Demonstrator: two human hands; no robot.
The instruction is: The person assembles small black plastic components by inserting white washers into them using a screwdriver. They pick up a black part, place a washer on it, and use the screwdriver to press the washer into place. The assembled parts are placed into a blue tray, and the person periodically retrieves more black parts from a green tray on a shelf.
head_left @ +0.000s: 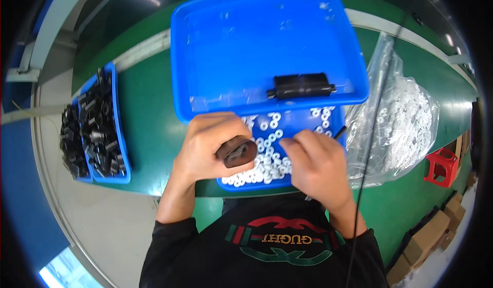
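Clasping a dark hollow part [239,153] is the left hand [205,145] — right hand [319,167] curled, contents unclear.

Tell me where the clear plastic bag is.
In the head view, the clear plastic bag lies on the green table at the right, beside the blue tray of white rings.

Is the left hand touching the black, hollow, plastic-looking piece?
Touching: the head view shows the left hand wrapped around the black, hollow, plastic-looking piece, its open end showing.

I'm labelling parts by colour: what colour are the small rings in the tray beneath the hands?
The small rings are white, clearest in the head view.
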